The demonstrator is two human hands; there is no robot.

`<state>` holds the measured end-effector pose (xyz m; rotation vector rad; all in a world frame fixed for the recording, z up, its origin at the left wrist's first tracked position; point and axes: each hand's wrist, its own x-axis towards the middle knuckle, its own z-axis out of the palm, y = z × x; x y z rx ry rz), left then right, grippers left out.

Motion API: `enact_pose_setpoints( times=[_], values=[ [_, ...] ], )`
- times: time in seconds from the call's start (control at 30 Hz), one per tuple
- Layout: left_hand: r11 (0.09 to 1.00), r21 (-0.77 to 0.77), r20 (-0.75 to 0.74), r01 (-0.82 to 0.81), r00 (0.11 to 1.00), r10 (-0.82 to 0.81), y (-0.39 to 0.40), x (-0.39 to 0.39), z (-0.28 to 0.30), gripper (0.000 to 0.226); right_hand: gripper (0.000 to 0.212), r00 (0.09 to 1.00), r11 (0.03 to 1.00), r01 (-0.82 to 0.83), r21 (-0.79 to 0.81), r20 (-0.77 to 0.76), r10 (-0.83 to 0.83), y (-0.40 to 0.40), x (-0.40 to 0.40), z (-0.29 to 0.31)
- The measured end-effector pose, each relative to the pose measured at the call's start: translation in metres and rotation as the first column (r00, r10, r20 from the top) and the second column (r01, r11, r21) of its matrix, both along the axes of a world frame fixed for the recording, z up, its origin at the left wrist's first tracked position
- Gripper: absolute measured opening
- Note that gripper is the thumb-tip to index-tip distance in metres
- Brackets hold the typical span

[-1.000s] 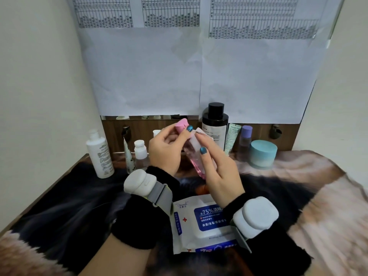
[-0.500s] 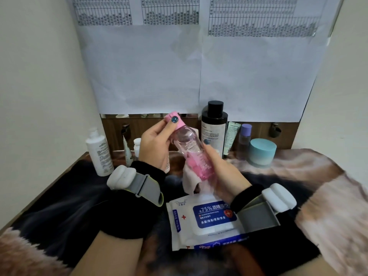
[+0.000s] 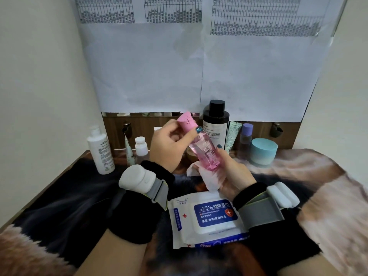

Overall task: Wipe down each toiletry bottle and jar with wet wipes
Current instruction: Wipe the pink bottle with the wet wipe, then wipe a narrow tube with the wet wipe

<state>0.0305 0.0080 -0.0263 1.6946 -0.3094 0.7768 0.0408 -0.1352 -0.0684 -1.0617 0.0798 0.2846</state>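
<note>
A clear pink bottle (image 3: 204, 150) with a pink cap is tilted in the air above the table, cap up and to the left. My left hand (image 3: 169, 148) pinches its cap end between thumb and fingers. My right hand (image 3: 232, 173) cups the bottle's lower end with a white wet wipe (image 3: 207, 176) bunched in the palm under it. The wipes pack (image 3: 207, 216), white with a blue label, lies flat on the table below my hands.
Along the back stand a white pump bottle (image 3: 100, 150), a thin tube (image 3: 128, 150), a small white-capped bottle (image 3: 141, 148), a tall black-capped bottle (image 3: 216, 124), a green tube (image 3: 232, 136), a purple-capped bottle (image 3: 246, 138) and a teal jar (image 3: 262, 151). A furry cloth (image 3: 318, 186) covers the table.
The pink bottle turned so its cap points up-left. My right hand slid from the bottle's side to its lower end with the wipe. The left hand shifted on the cap.
</note>
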Motion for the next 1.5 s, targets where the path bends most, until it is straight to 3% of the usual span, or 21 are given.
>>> enact_pose_setpoints(
  times=[0.07,0.13,0.23,0.37,0.43,0.57,0.77,0.87,0.97,1.1,1.2,1.27,1.4,1.5],
  values=[
    [0.998,0.034,0.057,-0.062,0.997,0.06,0.0,0.001,-0.001,0.025,0.072,0.999,0.999,0.017,-0.034,-0.027,-0.018,-0.002,0.003,-0.002],
    [0.984,0.088,0.106,-0.152,0.984,0.143,0.003,0.003,-0.001,0.037,0.063,0.998,0.997,0.064,-0.03,-0.022,-0.065,-0.005,0.005,-0.002],
    [0.946,0.17,0.146,-0.277,0.956,0.254,0.01,0.005,-0.002,0.032,0.064,0.99,0.989,0.144,0.037,-0.003,-0.144,-0.008,0.008,0.001],
    [0.867,0.28,0.146,-0.413,0.91,0.387,0.011,0.005,-0.004,0.022,0.041,0.983,0.978,0.186,0.096,-0.032,-0.183,-0.009,0.009,0.002],
    [0.829,0.327,0.139,-0.453,0.891,0.432,0.012,0.007,-0.006,0.022,0.032,0.981,0.98,0.196,0.041,-0.02,-0.195,-0.007,0.008,0.003],
    [0.751,0.411,0.104,-0.517,0.845,0.525,0.015,0.009,-0.009,0.027,0.033,0.97,0.968,0.242,-0.058,0.009,-0.242,-0.007,0.009,0.005],
    [0.741,0.444,0.062,-0.504,0.842,0.536,0.014,0.012,-0.011,0.024,0.021,0.967,0.962,0.253,-0.106,0.043,-0.25,-0.008,0.013,-0.001],
    [0.741,0.446,0.076,-0.502,0.846,0.528,0.016,0.012,-0.011,0.036,0.013,0.959,0.952,0.283,-0.119,0.056,-0.278,-0.009,0.013,0.0],
    [0.698,0.482,0.146,-0.53,0.834,0.533,0.013,0.009,-0.008,0.047,0.012,0.939,0.934,0.342,-0.104,0.083,-0.335,-0.01,0.014,0.002],
    [0.617,0.486,0.337,-0.619,0.784,0.521,0.003,0.001,0.002,0.04,0.026,0.916,0.907,0.388,-0.166,0.176,-0.36,-0.012,0.009,0.006],
    [0.621,0.508,0.428,-0.597,0.801,0.419,-0.015,0.0,0.014,0.031,0.025,0.908,0.901,0.399,-0.171,0.213,-0.361,-0.012,0.003,0.009],
    [0.58,0.619,0.381,-0.529,0.849,0.367,-0.027,0.004,0.023,0.029,0.023,0.901,0.899,0.408,-0.16,0.23,-0.368,-0.013,0.003,0.009],
    [0.327,0.901,0.126,-0.285,0.893,0.431,-0.045,0.028,0.039,0.026,0.021,0.892,0.898,0.421,-0.128,0.239,-0.384,-0.015,0.001,0.01],
    [0.195,0.962,0.064,-0.19,0.854,0.516,-0.055,0.04,0.044,0.028,0.016,0.89,0.903,0.427,-0.053,0.201,-0.41,-0.013,-0.001,0.012]
  ],
)
